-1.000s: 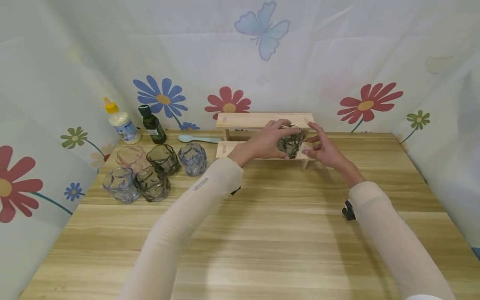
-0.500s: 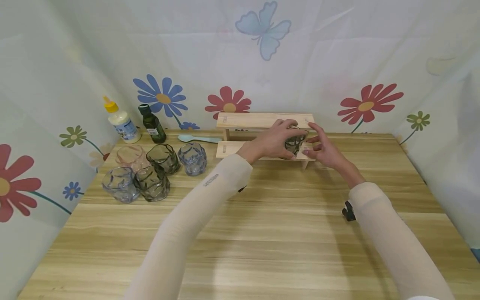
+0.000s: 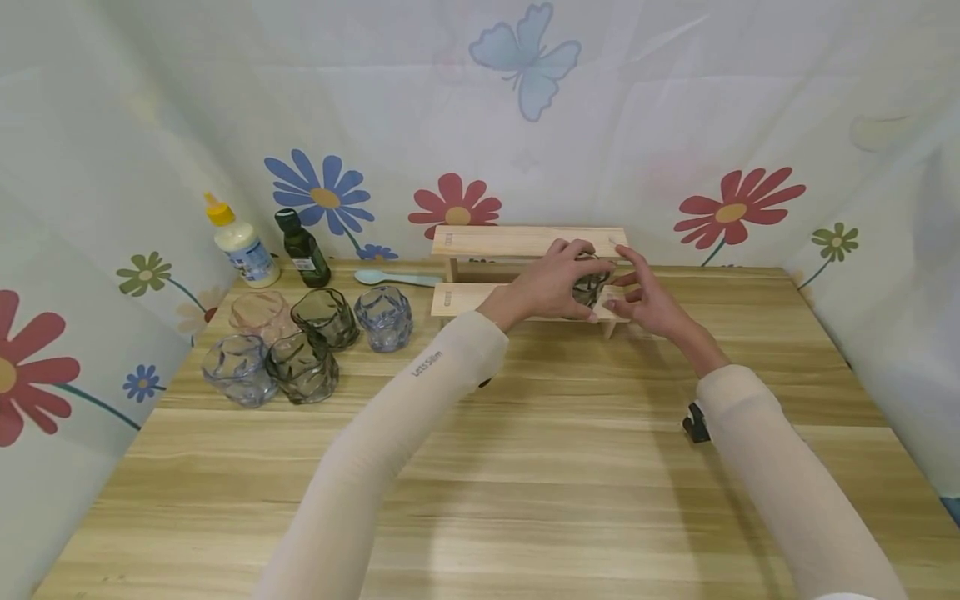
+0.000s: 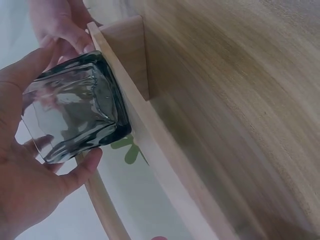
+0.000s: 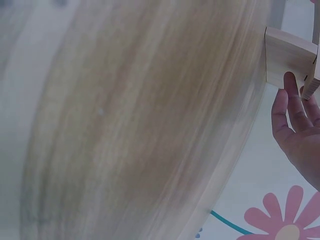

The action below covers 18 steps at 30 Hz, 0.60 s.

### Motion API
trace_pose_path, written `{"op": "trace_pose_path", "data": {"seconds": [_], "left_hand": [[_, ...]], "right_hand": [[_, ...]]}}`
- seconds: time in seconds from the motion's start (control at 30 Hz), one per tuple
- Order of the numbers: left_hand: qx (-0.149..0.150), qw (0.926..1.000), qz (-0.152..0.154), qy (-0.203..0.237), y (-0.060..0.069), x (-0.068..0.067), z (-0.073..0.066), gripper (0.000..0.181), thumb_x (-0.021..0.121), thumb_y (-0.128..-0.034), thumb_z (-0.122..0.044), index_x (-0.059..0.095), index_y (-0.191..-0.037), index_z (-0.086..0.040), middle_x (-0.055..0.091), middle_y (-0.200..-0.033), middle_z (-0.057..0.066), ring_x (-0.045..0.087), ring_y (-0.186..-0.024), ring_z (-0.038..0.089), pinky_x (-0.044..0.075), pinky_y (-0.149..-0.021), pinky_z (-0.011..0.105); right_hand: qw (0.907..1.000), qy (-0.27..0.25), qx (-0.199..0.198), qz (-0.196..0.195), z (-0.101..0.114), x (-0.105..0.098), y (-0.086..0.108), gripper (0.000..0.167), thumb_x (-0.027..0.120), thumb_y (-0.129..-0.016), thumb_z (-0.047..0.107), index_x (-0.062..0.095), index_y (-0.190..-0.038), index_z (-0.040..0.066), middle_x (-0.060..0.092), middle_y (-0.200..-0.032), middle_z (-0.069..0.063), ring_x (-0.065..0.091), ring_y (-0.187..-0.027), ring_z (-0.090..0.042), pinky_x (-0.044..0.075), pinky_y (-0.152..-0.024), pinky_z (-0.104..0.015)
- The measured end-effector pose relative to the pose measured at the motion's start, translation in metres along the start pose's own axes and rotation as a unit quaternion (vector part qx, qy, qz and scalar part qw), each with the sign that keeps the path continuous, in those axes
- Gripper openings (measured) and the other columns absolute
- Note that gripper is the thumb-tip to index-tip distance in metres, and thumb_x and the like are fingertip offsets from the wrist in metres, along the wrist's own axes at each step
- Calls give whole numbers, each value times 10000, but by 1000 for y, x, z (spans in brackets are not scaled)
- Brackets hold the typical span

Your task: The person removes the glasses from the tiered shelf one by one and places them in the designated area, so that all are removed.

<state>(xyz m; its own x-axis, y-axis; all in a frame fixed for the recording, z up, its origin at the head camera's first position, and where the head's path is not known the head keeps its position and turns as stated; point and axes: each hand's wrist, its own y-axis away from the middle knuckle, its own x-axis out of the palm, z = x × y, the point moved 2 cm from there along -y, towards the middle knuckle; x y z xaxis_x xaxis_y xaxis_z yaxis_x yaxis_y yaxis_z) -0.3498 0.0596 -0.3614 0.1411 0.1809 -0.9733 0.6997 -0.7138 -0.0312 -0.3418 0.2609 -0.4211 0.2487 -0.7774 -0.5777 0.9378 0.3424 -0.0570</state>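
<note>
My left hand (image 3: 551, 281) grips a dark grey faceted glass (image 3: 587, 287), thumb at its front side and fingers across its top. The glass is tilted on its side in the left wrist view, against the front board's edge; how it bears on the board in the head view is partly hidden by the hand. A two-step wooden rack (image 3: 480, 296) stands at the back of the table. At its right end, my right hand (image 3: 651, 302) touches the lower step with the thumb, other fingers spread and one reaching the upper step. The right wrist view shows those fingers fairly straight.
To the left stand several faceted glasses: a blue one (image 3: 385, 318), a pink one (image 3: 258, 312) and dark ones (image 3: 303, 368). Behind them are a yellow-capped bottle (image 3: 246, 252), a green bottle (image 3: 303, 249) and a pale blue spoon (image 3: 396, 277). A flowered curtain (image 3: 525, 158) backs the table.
My left hand has moved the dark glass slightly to the right along the rack, toward the right hand. The right hand has stayed at the rack's end.
</note>
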Motion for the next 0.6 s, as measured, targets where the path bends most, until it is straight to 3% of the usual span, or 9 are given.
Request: {"op": "trace_pose_path", "data": {"seconds": [0.17, 0.6], "left_hand": [[-1, 9999, -117, -7, 0, 2, 0, 784, 783, -820, -509, 448, -1502, -315, 339, -1557, 67, 311, -1400, 289, 409, -1107, 424], [-46, 9990, -444, 27, 4, 11, -1, 815, 820, -783, -507, 465, -1483, -289, 348, -1525, 91, 332, -1372, 311, 442, -1070, 434]], "right_hand": [[10000, 12, -47, -23, 1, 0, -1, 887, 627, -973, 74, 31, -1612, 226, 414, -1400, -330, 544, -1187, -510, 545, -846, -419], [10000, -14, 16, 8, -5, 0, -3, 892, 615, -977, 59, 23, -1610, 270, 406, -1392, -330, 559, -1156, -514, 557, -806, -355]]}}
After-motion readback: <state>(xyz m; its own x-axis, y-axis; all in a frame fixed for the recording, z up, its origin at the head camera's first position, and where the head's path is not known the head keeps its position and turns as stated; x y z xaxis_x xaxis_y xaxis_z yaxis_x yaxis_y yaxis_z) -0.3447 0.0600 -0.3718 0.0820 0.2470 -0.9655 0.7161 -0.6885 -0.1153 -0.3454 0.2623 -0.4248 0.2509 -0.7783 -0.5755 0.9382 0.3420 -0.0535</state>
